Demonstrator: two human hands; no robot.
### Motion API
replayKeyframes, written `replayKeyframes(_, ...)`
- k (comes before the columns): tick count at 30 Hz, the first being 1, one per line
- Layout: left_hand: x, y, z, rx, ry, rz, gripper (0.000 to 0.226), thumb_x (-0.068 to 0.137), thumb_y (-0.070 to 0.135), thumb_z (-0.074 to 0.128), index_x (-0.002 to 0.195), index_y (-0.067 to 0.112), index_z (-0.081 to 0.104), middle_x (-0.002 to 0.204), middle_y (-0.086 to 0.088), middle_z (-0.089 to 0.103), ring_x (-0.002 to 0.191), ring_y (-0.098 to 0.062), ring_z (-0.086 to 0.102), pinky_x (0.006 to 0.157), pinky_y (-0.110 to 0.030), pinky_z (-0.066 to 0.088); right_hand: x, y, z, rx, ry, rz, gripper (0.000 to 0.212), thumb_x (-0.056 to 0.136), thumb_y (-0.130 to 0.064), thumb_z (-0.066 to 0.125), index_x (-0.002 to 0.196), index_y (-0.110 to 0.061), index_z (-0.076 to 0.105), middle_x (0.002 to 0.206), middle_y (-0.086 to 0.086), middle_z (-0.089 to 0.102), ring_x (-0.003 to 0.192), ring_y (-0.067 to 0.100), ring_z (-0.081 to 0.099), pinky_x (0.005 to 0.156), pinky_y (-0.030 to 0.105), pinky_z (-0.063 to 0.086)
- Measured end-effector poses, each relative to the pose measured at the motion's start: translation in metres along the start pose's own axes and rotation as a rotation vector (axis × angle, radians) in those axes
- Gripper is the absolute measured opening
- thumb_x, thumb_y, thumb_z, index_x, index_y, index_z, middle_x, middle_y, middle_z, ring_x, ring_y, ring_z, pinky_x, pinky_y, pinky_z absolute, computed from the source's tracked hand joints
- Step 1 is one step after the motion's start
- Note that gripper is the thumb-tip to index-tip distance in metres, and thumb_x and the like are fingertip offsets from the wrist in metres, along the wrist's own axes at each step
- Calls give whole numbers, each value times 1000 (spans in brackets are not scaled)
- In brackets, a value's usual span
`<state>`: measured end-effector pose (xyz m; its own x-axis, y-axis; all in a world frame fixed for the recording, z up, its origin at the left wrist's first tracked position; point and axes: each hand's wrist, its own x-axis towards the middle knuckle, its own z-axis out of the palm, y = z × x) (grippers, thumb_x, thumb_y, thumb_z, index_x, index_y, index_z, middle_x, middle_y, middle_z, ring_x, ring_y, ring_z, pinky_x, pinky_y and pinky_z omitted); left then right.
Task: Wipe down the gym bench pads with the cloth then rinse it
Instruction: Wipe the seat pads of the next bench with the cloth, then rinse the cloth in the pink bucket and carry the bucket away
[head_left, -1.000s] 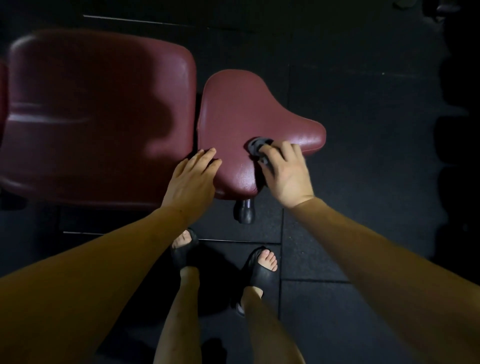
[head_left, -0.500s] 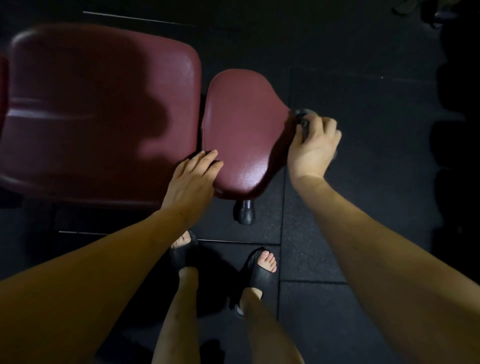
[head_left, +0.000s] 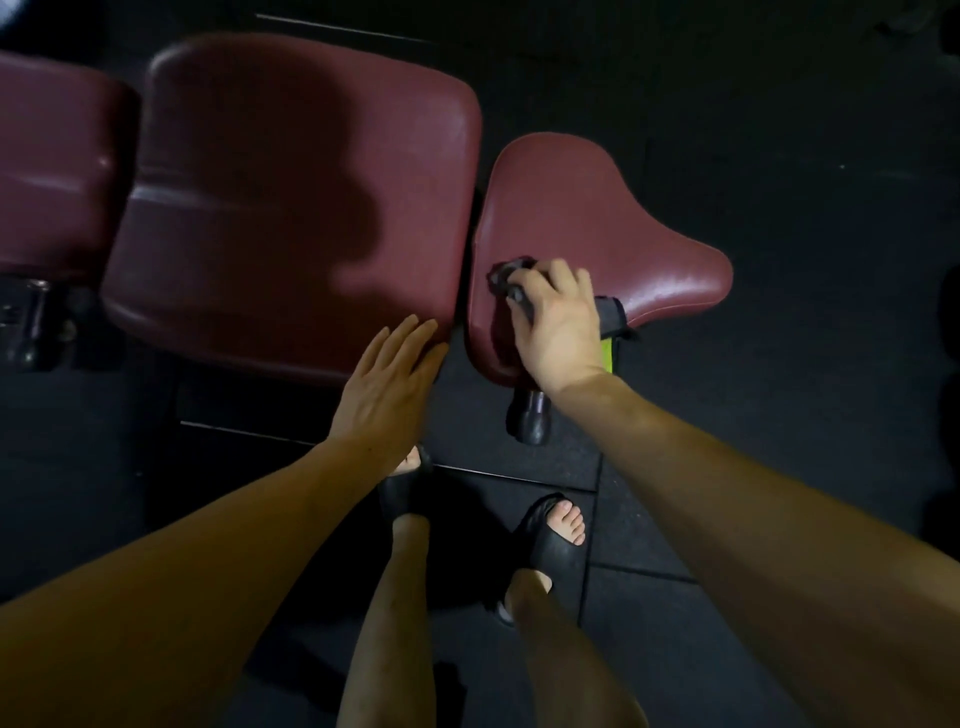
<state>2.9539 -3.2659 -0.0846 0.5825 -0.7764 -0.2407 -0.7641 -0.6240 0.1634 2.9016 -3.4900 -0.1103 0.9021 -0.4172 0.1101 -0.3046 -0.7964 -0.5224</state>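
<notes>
Overhead, in the head view, a dark cloth (head_left: 511, 283) is gripped under the curled fingers of the right hand (head_left: 558, 325) and pressed onto the near left part of the small maroon seat pad (head_left: 587, 223). A corner of the cloth is seen poking out to the right of the hand, at the pad's near edge. A bright yellow-green strip (head_left: 607, 353) is seen just below that corner; what it is cannot be told. The left hand (head_left: 384, 382) is laid flat, fingers straight and together, on the near right corner of the large maroon back pad (head_left: 291, 197), holding nothing. A narrow gap is seen between the two pads. A third maroon pad (head_left: 52, 166) is partly shown at far left. Black slides (head_left: 545, 540) are worn on both feet, planted on the dark rubber floor (head_left: 779, 364).
</notes>
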Motion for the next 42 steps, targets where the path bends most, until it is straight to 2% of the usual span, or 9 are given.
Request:
replayKeyframes(4, -12, -1, -2, 28, -19, -29, 64, 83, 6, 61, 147, 6, 52, 161, -13, 39, 153, -32, 29, 125, -51, 25, -30, -12, 16, -19, -185, -332, 31, 79, -8, 60, 108, -10, 71, 109, 12, 63, 90, 36, 49, 77, 43, 46)
replayKeyframes(7, -19, 0, -8, 54, -97, -79, 66, 92, 13, 55, 156, 11, 39, 169, -7, 24, 158, -26, 14, 129, -45, 12, -61, -2, 12, -47, -318, -469, 30, 82, -10, 58, 109, -14, 72, 116, 7, 64, 94, 33, 52, 78, 39, 43)
replayKeyframes(11, -18, 6, -20, 75, -214, -118, 67, 102, 24, 41, 164, 18, 17, 173, -1, -1, 159, -20, -6, 128, -40, -1, -83, 24, -23, -122, -383, -479, 25, 84, -11, 59, 105, -17, 72, 117, 2, 64, 97, 30, 54, 79, 39, 47)
replayKeyframes(16, -13, 24, -49, -62, -281, -210, 58, 103, 21, 44, 159, 19, 28, 169, -2, 19, 158, -23, 9, 127, -39, 10, -98, 61, -81, -224, -497, -173, 37, 78, -2, 76, 109, -22, 71, 117, 1, 62, 98, 31, 51, 77, 46, 52)
replayKeyframes(20, -19, 52, -94, -107, -268, -214, 56, 102, 21, 45, 157, 19, 36, 163, -2, 34, 152, -22, 27, 123, -37, 20, -92, 38, -148, -115, -424, 25, 35, 86, -6, 70, 120, -17, 72, 121, 1, 60, 104, 30, 48, 86, 37, 41)
replayKeyframes(25, -20, 92, -171, -135, -207, -180, 52, 101, 22, 46, 153, 19, 44, 155, -2, 44, 146, -24, 37, 116, -39, 30, -82, -2, -216, 60, -154, 177, 29, 90, -14, 74, 119, -18, 71, 117, 3, 58, 99, 32, 53, 86, 51, 53)
replayKeyframes(28, -18, 117, -227, -99, -129, -128, 51, 100, 24, 49, 151, 21, 46, 153, 1, 46, 143, -22, 41, 115, -40, 34, -76, -38, -269, 174, -28, 226, 27, 91, -16, 76, 118, -14, 72, 115, 3, 57, 106, 28, 59, 97, 40, 52)
replayKeyframes(36, -12, 206, -385, -102, 46, 130, 50, 104, 26, 43, 154, 22, 43, 159, 3, 42, 147, -19, 36, 121, -39, 29, -104, -115, -432, 207, 232, 305, 28, 90, -15, 76, 118, -10, 71, 116, 4, 57, 107, 21, 62, 100, 30, 49)
replayKeyframes(42, -31, 293, -452, -139, 110, 441, 46, 102, 24, 49, 148, 21, 52, 152, 2, 50, 141, -20, 45, 116, -40, 35, -160, -145, -540, 137, 490, 505, 28, 92, -22, 74, 119, -16, 70, 117, -3, 55, 107, 14, 58, 97, 19, 42)
